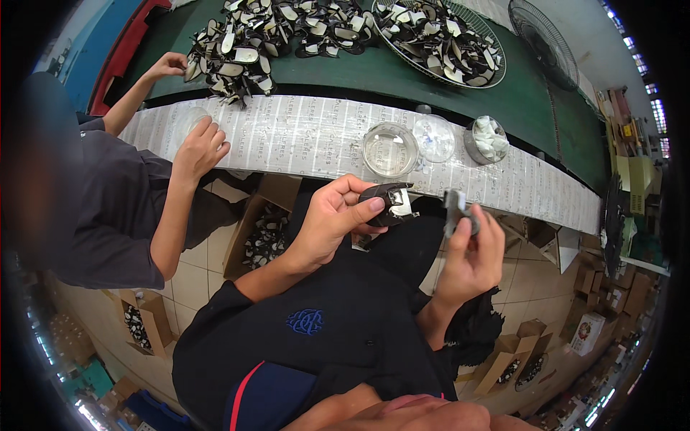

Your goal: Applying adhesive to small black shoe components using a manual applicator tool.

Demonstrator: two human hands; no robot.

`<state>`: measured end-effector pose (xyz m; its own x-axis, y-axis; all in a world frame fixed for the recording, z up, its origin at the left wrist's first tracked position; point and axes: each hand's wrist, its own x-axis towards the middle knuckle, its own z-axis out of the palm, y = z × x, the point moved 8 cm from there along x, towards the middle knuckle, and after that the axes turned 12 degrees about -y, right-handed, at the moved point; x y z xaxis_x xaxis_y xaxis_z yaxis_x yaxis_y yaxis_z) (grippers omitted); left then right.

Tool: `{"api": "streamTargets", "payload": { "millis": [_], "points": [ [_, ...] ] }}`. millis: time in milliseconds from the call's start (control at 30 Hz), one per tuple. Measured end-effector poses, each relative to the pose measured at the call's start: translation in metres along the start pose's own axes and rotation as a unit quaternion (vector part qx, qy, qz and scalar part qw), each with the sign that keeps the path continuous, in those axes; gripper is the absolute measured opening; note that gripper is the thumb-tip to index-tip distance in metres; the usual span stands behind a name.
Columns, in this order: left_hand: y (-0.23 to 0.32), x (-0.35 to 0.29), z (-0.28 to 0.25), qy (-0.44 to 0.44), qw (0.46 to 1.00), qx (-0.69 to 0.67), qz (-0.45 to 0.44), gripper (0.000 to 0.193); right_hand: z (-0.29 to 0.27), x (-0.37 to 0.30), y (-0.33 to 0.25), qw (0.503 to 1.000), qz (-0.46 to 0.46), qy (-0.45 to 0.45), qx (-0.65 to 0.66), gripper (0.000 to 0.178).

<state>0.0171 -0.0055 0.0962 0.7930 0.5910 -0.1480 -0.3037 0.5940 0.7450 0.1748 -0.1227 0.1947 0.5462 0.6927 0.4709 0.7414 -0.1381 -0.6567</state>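
My left hand (327, 219) grips a small black shoe upper (375, 195) with a white lining patch, just in front of the bench edge. To its right, apart from the upper, my right hand (476, 255) pinches a small grey, block-like piece (454, 210); motion blurs it, so its kind is unclear. Beyond my hands stands a clear glass bowl (390, 167) on the bench. A clear shallow plastic dish (435, 138) sits against its right side. Further right is a round metal tin (474, 152) stuffed with white wadding (491, 136).
Shoe uppers lie heaped (244, 47) on the green belt (338, 75) and fill a wire basket (496, 68). A co-worker's hand (201, 149) rests over the bench (287, 136) at left. A fan (543, 39) stands far right; cartons (251, 230) of pieces line the floor.
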Motion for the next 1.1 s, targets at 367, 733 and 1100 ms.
{"api": "streamTargets", "payload": {
  "millis": [367, 733, 1100],
  "points": [
    [-0.004, -0.001, 0.025, -0.154, 0.964, -0.217, -0.001, 0.053, 0.122, 0.022, 0.261, 0.821, 0.218, -0.009, 0.528, 0.022],
    [0.003, -0.007, 0.056, -0.282, 0.876, -0.391, -0.027, 0.065, 0.139, 0.022, 0.290, 0.781, 0.221, 0.030, 0.583, 0.028],
    [-0.006, 0.010, 0.058, -0.272, 0.846, -0.458, -0.022, 0.062, 0.143, 0.023, 0.285, 0.785, 0.209, -0.004, 0.583, 0.027]
  ]
}}
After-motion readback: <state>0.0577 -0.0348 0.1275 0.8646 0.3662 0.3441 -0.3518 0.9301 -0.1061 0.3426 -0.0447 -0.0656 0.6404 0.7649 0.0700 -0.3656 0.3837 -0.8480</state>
